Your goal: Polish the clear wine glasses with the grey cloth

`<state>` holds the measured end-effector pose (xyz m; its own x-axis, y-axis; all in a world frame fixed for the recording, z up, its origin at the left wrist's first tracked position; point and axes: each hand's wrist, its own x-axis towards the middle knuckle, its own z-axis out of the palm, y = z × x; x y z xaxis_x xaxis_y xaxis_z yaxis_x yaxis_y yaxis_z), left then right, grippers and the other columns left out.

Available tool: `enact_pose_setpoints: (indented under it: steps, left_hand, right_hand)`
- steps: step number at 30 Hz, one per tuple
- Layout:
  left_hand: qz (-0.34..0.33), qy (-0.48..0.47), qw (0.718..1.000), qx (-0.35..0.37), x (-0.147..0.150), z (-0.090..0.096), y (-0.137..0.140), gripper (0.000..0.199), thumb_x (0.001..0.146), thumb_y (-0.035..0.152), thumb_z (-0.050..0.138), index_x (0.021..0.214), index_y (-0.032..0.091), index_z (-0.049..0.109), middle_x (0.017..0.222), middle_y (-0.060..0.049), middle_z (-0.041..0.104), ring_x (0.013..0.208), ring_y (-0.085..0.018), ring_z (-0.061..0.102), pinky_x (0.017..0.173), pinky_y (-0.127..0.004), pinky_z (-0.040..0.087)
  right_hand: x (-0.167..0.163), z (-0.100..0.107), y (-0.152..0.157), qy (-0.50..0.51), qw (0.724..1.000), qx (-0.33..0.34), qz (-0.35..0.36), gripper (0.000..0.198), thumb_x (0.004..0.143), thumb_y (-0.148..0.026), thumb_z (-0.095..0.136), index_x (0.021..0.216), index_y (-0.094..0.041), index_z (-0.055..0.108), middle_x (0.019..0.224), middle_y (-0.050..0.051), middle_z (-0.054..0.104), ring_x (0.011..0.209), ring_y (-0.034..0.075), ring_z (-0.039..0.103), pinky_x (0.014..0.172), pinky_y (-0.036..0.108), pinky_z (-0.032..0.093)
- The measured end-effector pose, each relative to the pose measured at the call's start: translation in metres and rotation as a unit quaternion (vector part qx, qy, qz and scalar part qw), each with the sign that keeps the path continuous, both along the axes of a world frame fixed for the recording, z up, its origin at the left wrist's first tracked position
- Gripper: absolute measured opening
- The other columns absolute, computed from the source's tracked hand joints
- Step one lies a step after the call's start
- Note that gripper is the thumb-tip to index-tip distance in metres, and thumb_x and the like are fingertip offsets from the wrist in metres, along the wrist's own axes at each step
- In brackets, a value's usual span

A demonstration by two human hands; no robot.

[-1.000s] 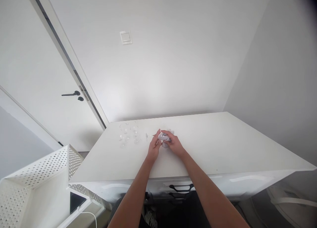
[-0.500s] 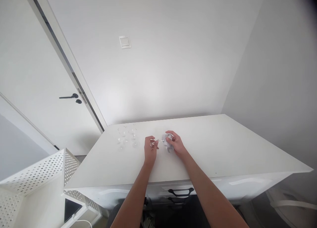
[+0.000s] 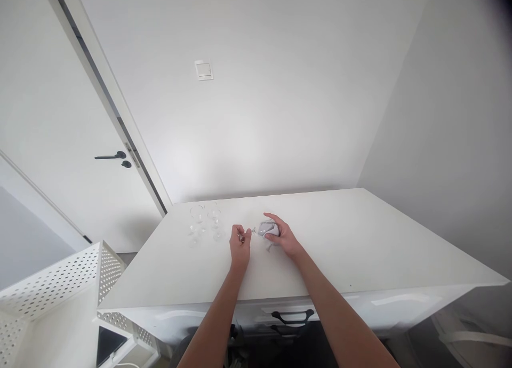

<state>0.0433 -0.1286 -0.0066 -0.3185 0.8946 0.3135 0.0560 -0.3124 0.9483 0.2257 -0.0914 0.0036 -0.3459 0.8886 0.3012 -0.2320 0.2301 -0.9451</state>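
Over a white dresser (image 3: 340, 240), the left hand (image 3: 240, 242) grips a clear stemmed glass (image 3: 253, 231); the right hand (image 3: 286, 237) holds a pale grey cloth (image 3: 271, 229) at its bowl. More glasses (image 3: 214, 215) stand to the left.

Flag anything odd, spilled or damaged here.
One dark speck near the front edge of the white top, right of centre: odd against that plain surface. Can't tell if mark or debris. No spill visible; the clear glasses are too faint to check for chips.
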Motion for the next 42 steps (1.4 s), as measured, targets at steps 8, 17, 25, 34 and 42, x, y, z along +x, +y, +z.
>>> enact_pose_setpoints:
  steps: [8, 17, 25, 34, 42]
  left_hand:
    - [0.0, 0.008, 1.0, -0.008, 0.001, 0.002, -0.002, 0.038, 0.093, 0.051, 0.061, 0.083, 0.024, 0.038, 0.063, 0.008, 0.027, 0.051, -0.009, 0.03, 0.048, -0.02, 0.029]
    - [0.006, 0.013, 1.0, 0.017, -0.001, -0.001, -0.002, 0.037, 0.095, 0.05, 0.059, 0.081, 0.024, 0.037, 0.067, 0.006, 0.026, 0.055, -0.011, 0.027, 0.051, -0.023, 0.027]
    - [0.029, -0.007, 0.999, 0.024, -0.003, -0.002, -0.002, 0.033, 0.094, 0.041, 0.058, 0.078, 0.023, 0.035, 0.066, 0.006, 0.027, 0.054, -0.011, 0.027, 0.052, -0.024, 0.027]
    - [0.009, -0.021, 1.0, 0.007, -0.005, -0.004, -0.002, 0.035, 0.094, 0.044, 0.059, 0.079, 0.023, 0.035, 0.064, 0.007, 0.026, 0.053, -0.01, 0.026, 0.051, -0.023, 0.025]
    - [0.031, 0.012, 0.999, 0.017, -0.006, -0.004, -0.002, 0.036, 0.092, 0.045, 0.06, 0.077, 0.023, 0.035, 0.066, 0.006, 0.029, 0.054, -0.011, 0.028, 0.052, -0.024, 0.028]
  right_hand:
    - [-0.004, -0.006, 0.006, 0.026, 0.998, 0.004, -0.051, 0.085, 0.072, -0.032, 0.086, 0.148, -0.033, 0.049, 0.115, 0.005, 0.07, 0.103, 0.027, 0.065, 0.092, 0.041, 0.053]
    - [0.003, -0.004, 0.005, 0.05, 0.998, -0.018, -0.027, 0.075, 0.072, -0.035, 0.085, 0.14, -0.03, 0.054, 0.104, 0.003, 0.066, 0.09, 0.022, 0.063, 0.082, 0.036, 0.053]
    - [0.003, 0.0, -0.002, -0.077, 0.996, 0.024, 0.039, 0.067, 0.076, -0.041, 0.082, 0.138, -0.028, 0.06, 0.107, 0.005, 0.067, 0.092, 0.024, 0.061, 0.083, 0.036, 0.05]
    - [0.004, -0.004, 0.001, 0.018, 0.999, -0.03, 0.006, 0.062, 0.074, -0.04, 0.084, 0.128, -0.028, 0.055, 0.094, 0.001, 0.063, 0.081, 0.02, 0.059, 0.071, 0.03, 0.047]
    - [0.002, 0.002, -0.004, -0.075, 0.997, 0.0, 0.033, 0.059, 0.074, -0.042, 0.082, 0.127, -0.027, 0.062, 0.097, 0.003, 0.066, 0.086, 0.023, 0.061, 0.075, 0.034, 0.049]
